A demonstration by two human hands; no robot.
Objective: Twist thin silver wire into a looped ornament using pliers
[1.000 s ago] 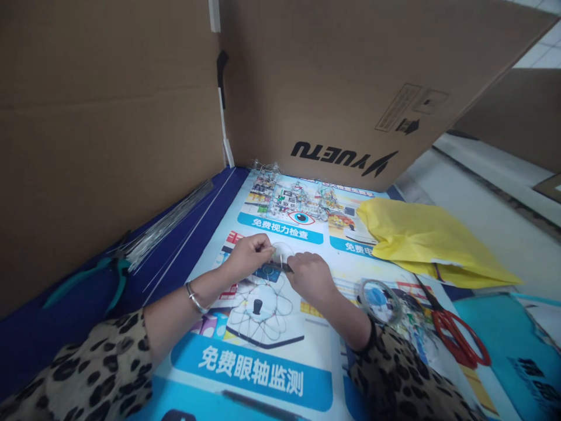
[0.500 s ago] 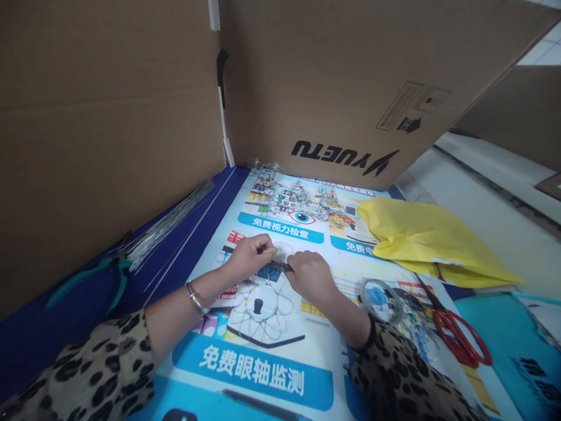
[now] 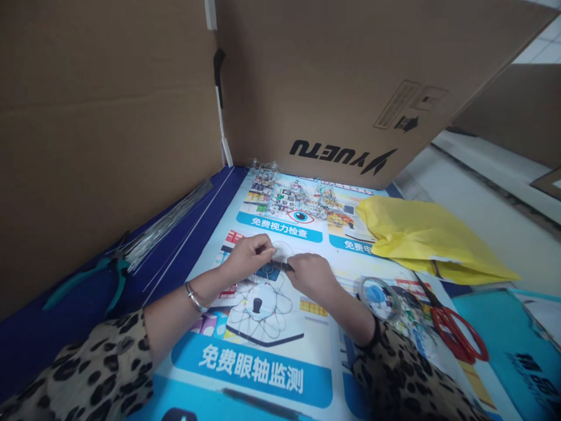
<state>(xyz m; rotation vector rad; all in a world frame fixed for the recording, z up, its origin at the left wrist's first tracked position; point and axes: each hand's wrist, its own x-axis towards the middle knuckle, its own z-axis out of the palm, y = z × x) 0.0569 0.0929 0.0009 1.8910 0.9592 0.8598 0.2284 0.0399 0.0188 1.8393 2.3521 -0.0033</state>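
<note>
My left hand [image 3: 249, 255] is closed in a pinch, thumb against fingers, on a thin wire. The wire makes a round loop [image 3: 284, 250] between my two hands. Wrapped in my right hand [image 3: 314, 275] is a dark slender tool [image 3: 284, 266]; its tip points toward my left fingertips, and its exact kind is hidden by the fist. Below both hands, a flower-like wire frame [image 3: 260, 310] with several thin petal loops lies on the printed poster [image 3: 252, 368]. Whether the pinched wire joins this frame is too fine to make out.
Teal-handled pliers [image 3: 116, 278] and a bundle of straight wires [image 3: 162, 228] lie at left. Cardboard walls [image 3: 307, 76] stand behind. Toward the right are a yellow bag [image 3: 429, 240], a tape roll [image 3: 380, 299] and red-handled scissors [image 3: 458, 336]. Wire pieces [image 3: 324, 199] lie at the back.
The whole view has shifted slightly to the left. Both hands keep nearly the same pose over the wire, with the right hand's knuckles turned a little.
</note>
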